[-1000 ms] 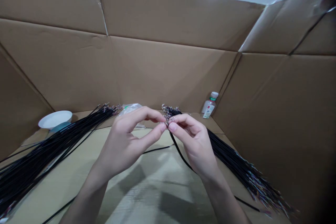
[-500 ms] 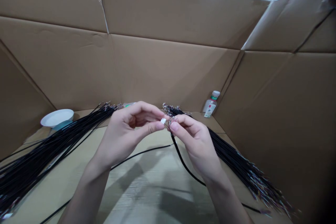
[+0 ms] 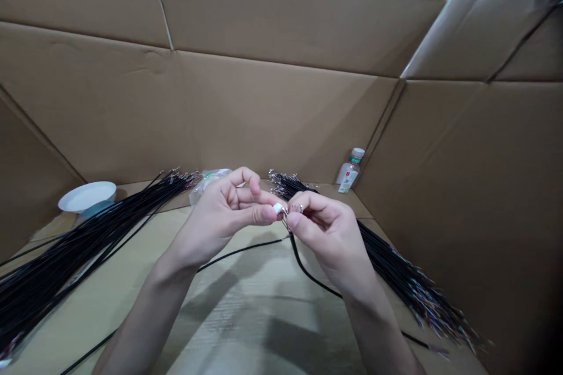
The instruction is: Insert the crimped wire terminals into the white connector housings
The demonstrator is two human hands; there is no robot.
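Note:
Near the middle of the view, my left hand [image 3: 240, 202] pinches a small white connector [image 3: 278, 208] between thumb and fingers, its index finger raised and bent. Close beside it on the right, my right hand [image 3: 323, 225] grips the thin wire ends of a black cable [image 3: 303, 266]. The fine wires run between the fingertips of both hands, right at the connector. From there the cable hangs down and passes behind my right wrist. Another black cable [image 3: 241, 251] lies on the surface below, partly hidden by my left forearm.
Large bundles of black cables lie at left [image 3: 88, 252] and right [image 3: 409, 278]. A white bowl [image 3: 88, 197], a clear plastic bag [image 3: 206, 180] and a bottle [image 3: 350, 171] stand by the cardboard walls [image 3: 281, 111].
My left index finger has lifted and bent away from the connector. The connector has shifted slightly right and down, and more of the plastic bag shows. The view has moved a little.

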